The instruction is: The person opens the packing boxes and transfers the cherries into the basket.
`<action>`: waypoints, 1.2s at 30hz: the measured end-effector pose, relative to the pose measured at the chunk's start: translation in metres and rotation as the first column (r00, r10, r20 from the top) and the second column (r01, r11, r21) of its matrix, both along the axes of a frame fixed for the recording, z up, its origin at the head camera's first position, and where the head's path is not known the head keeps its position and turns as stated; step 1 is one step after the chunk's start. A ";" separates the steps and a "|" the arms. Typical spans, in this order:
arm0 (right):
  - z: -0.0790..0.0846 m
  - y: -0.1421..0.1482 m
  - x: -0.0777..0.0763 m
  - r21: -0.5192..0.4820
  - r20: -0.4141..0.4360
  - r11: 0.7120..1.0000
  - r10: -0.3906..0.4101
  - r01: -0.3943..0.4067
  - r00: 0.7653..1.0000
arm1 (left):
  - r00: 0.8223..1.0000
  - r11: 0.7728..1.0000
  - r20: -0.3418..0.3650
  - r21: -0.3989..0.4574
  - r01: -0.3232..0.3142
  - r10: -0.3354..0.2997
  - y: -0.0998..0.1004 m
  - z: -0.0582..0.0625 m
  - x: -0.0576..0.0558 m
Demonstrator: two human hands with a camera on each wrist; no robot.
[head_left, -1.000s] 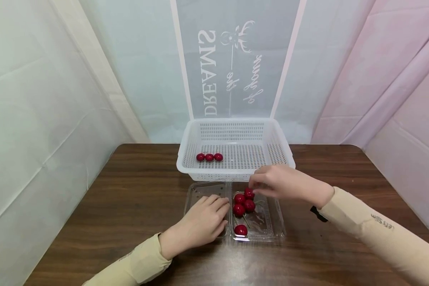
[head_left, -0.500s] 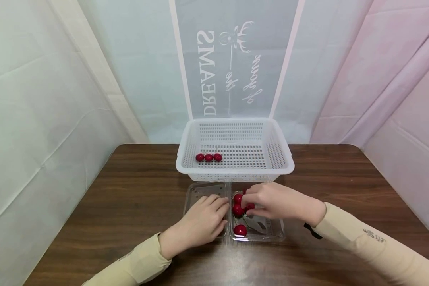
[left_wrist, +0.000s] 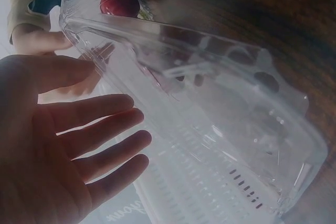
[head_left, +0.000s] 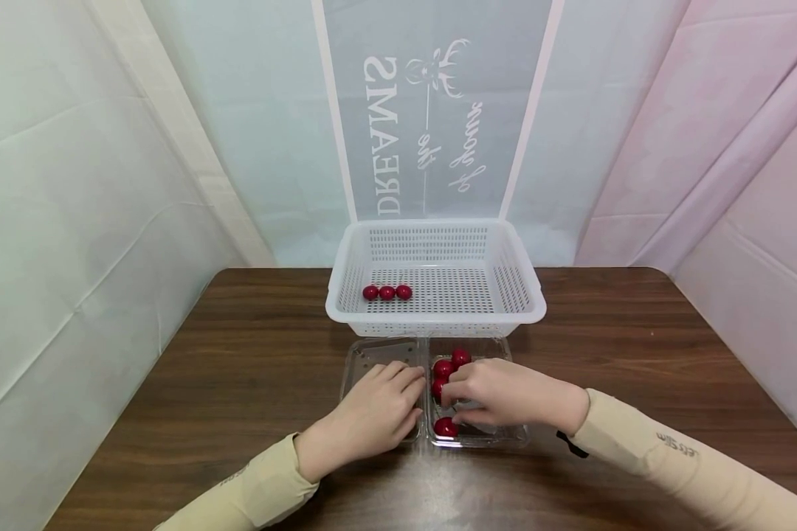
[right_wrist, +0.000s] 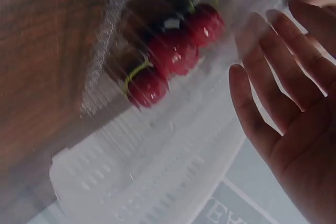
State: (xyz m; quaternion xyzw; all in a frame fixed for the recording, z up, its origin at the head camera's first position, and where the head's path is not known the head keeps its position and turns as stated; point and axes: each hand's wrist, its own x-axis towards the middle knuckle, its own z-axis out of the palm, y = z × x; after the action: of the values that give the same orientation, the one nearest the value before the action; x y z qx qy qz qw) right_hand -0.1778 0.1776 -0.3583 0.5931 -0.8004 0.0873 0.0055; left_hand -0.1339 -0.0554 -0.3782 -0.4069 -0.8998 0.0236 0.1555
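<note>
In the head view my left hand [head_left: 370, 417] lies over the lid half [head_left: 378, 355] of a clear plastic clamshell box. Its fingers are spread and relaxed in the left wrist view, holding nothing. Over the other half [head_left: 514, 435] is my right hand [head_left: 498, 394], fingers loosely bent among red cherries. Palm and fingers [right_wrist: 262, 124] look bare in the right wrist view, beside a row of cherries [right_wrist: 173, 53] with green stems. One cherry [head_left: 446, 428] sits by the front wall, near the thumb. Others [head_left: 461, 358] gather toward the back; part of the group is hidden behind the hand.
A white perforated basket [head_left: 438, 318] stands just behind the clamshell, with three cherries [head_left: 387, 293] in a row at its left. The brown wooden table [head_left: 259, 346] ends against hanging cloth [head_left: 432, 147] at the back.
My right hand has moved from the rear cherries toward me and slightly left, over the clamshell's middle. The rear cherries it covered half a second ago show again. The left hand has stayed put.
</note>
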 end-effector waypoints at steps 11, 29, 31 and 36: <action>-0.010 -0.006 0.006 0.071 0.021 0.997 -0.016 0.015 1.000 | 1.000 1.000 0.000 0.004 0.002 -0.002 0.000 0.000 0.001; -0.011 -0.011 0.003 0.138 0.075 0.990 -0.054 0.043 0.996 | 1.000 1.000 0.010 -0.009 0.001 -0.001 0.000 0.001 -0.001; -0.011 -0.011 0.003 0.132 0.088 0.990 -0.058 0.046 0.994 | 1.000 1.000 0.013 -0.012 -0.001 0.001 0.000 0.002 -0.001; -0.010 -0.010 0.003 0.128 0.111 0.990 -0.073 0.059 0.991 | 1.000 1.000 0.020 -0.014 -0.003 0.004 0.000 0.003 -0.001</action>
State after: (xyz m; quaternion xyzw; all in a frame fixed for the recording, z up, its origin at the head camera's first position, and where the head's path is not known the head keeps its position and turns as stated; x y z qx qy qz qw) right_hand -0.1749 0.1680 -0.3687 0.5594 -0.8225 0.0712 -0.0747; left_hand -0.1346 -0.0550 -0.3754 -0.4066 -0.9019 0.0260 0.1436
